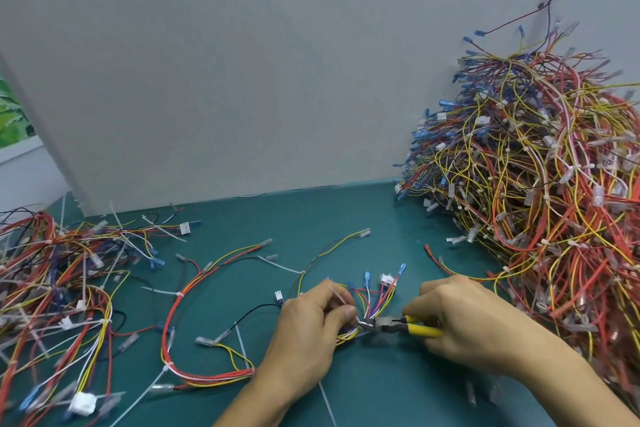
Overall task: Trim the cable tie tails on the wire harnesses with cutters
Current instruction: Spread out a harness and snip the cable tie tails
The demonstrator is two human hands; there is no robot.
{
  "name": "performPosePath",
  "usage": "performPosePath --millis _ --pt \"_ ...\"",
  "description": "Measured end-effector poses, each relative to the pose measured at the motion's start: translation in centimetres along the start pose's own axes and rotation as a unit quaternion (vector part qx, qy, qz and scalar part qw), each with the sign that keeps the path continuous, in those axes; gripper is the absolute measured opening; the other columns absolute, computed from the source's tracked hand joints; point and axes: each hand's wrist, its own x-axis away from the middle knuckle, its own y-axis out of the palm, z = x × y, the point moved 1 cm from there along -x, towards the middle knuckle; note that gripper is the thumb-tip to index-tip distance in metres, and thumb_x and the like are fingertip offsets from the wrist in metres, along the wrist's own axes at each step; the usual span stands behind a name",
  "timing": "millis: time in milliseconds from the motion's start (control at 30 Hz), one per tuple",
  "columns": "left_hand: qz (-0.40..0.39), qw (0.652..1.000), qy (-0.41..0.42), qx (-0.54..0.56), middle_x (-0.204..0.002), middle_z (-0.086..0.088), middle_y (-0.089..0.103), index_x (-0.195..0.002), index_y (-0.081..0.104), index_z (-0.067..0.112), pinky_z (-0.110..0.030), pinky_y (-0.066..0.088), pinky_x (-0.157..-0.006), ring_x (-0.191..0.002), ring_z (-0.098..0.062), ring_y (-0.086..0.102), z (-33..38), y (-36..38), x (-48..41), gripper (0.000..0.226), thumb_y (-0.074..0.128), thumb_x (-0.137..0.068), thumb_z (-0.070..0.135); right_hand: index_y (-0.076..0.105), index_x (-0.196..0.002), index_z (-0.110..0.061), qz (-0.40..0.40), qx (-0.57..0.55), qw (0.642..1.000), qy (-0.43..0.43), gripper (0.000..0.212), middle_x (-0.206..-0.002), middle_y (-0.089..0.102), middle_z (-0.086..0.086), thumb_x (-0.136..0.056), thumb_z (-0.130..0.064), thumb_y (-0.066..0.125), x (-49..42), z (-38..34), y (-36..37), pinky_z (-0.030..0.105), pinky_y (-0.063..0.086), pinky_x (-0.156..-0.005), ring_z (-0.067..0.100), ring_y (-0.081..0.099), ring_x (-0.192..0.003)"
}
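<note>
Cutters (401, 326) tip blurred; right harness pile (554, 191) cut off by frame edge.

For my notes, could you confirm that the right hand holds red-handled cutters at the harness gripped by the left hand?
Not quite: red is wrong. In the head view, the right hand holds yellow-handled cutters at the harness gripped by the left hand.

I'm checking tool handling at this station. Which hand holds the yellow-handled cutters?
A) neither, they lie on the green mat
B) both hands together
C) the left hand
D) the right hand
D: the right hand grips the yellow handles of the cutters, whose tip meets the wire harness that the left hand holds.
</note>
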Motion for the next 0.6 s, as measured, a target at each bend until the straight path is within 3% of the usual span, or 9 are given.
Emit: performPosePath --millis 167,433,600 --pt "0.001 1.0 0.0 0.0 -0.062 0.013 0.065 -0.073 0.06 0.027 -0.01 0.043 -0.061 -0.059 0.0 0.057 0.05 -0.01 -0.01 0.028 0.062 -0.088 0.004 0.047 -0.074 -0.029 -0.011 -0.003 1.0 0.003 0.009 -0.081 0.051 -0.005 -0.079 -0.031 0.054 0.06 -0.14 -0.18 0.036 0.043 -0.069 0.014 0.049 -0.078" --pt "-0.001 1.0 -0.002 -0.01 -0.063 0.011 0.065 -0.072 0.06 0.029 -0.015 0.046 -0.064 -0.061 -0.004 0.059 0.17 0.03 0.08 0.029 0.062 -0.088 0.005 0.056 -0.092 -0.028 0.027 0.015 0.999 -0.01 0.014 -0.085 0.05 -0.008 -0.08 -0.033 0.051 0.08 0.26 0.25 0.033 0.045 -0.068 0.015 0.051 -0.08" --pt "0.002 1.0 -0.006 -0.009 -0.063 0.01 0.066 -0.072 0.06 0.028 -0.015 0.047 -0.064 -0.061 -0.004 0.059 0.25 0.02 0.11 0.029 0.063 -0.088 0.005 0.057 -0.091 -0.026 0.03 0.012 0.999 -0.018 0.015 -0.084 0.05 -0.008 -0.079 -0.03 0.049 0.0 0.31 0.35 0.035 0.045 -0.069 0.017 0.052 -0.081"
